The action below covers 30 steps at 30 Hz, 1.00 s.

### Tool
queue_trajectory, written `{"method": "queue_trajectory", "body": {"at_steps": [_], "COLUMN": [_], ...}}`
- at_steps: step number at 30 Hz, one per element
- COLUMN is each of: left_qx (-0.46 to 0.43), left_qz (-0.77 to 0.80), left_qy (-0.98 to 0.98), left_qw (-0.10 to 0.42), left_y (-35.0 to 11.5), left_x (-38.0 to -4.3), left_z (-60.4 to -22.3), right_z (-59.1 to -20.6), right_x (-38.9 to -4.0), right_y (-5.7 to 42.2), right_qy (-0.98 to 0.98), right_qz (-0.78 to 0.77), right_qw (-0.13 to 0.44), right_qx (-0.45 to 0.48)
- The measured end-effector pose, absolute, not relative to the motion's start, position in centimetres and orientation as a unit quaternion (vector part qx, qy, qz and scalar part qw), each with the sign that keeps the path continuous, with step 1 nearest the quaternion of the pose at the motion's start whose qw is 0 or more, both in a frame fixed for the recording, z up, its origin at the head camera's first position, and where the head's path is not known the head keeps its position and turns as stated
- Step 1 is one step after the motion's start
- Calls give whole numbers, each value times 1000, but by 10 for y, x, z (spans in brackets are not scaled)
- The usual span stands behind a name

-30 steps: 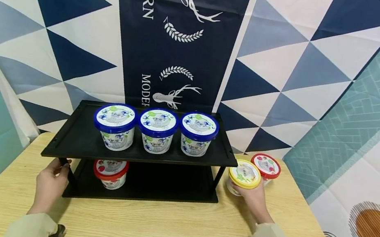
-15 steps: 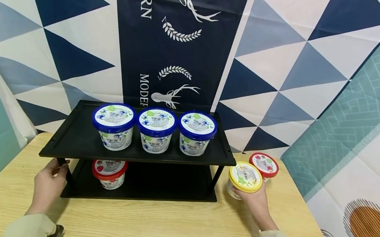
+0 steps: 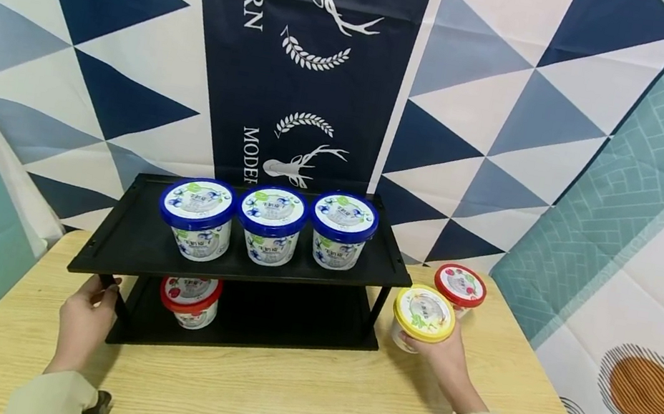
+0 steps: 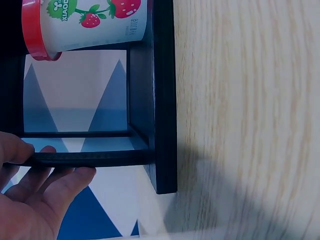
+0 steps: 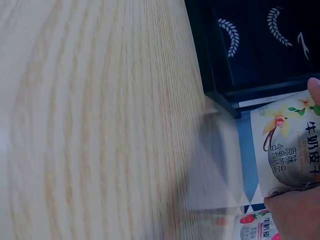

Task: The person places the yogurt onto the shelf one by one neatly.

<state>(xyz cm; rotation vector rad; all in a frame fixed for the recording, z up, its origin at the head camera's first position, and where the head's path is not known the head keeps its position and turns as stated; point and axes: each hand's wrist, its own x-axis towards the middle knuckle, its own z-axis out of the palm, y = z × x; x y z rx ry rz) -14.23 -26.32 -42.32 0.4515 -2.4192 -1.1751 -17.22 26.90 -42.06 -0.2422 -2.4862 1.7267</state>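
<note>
My left hand point(image 3: 84, 323) pinches the front left post point(image 4: 100, 159) of a black two-tier rack point(image 3: 243, 276). My right hand point(image 3: 444, 362) grips a white tub with a yellow lid point(image 3: 424, 313), just right of the rack. In the right wrist view, a thumb and finger hold the sides of this yellow-lidded tub point(image 5: 287, 145), which has a flower print. On the lower shelf, at its left, sits a red-lidded tub point(image 3: 190, 300) with strawberries point(image 4: 90, 20) on its side. Another red-lidded tub point(image 3: 459, 285) stands behind the yellow-lidded one.
Three blue-lidded tubs point(image 3: 273, 227) stand in a row on the rack's top shelf. The rack rests on a light wooden table point(image 3: 276, 394), close before a patterned cloth backdrop point(image 3: 305, 87). A teal and white cloth hangs at the right.
My right hand has drawn the yellow-lidded tub slightly toward me, away from the red-lidded tub behind it. My left hand keeps its hold on the post. The head view has shifted slightly.
</note>
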Motion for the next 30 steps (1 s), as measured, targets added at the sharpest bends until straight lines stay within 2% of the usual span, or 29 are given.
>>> {"method": "queue_trajectory", "body": {"at_steps": [12, 30], "left_qx": [158, 162], "left_qz": [-428, -427], "left_qy": [-867, -866], "left_qw": [201, 202], "left_y": [-263, -263], "left_x": [-142, -142], "left_z": [-422, -423], "right_z": [-422, -414], "right_x": [-166, -149], "right_y": [265, 247], "right_qy": [-824, -819], "right_qz": [559, 568], "right_qw": [61, 44], "right_qx": [-66, -70]}}
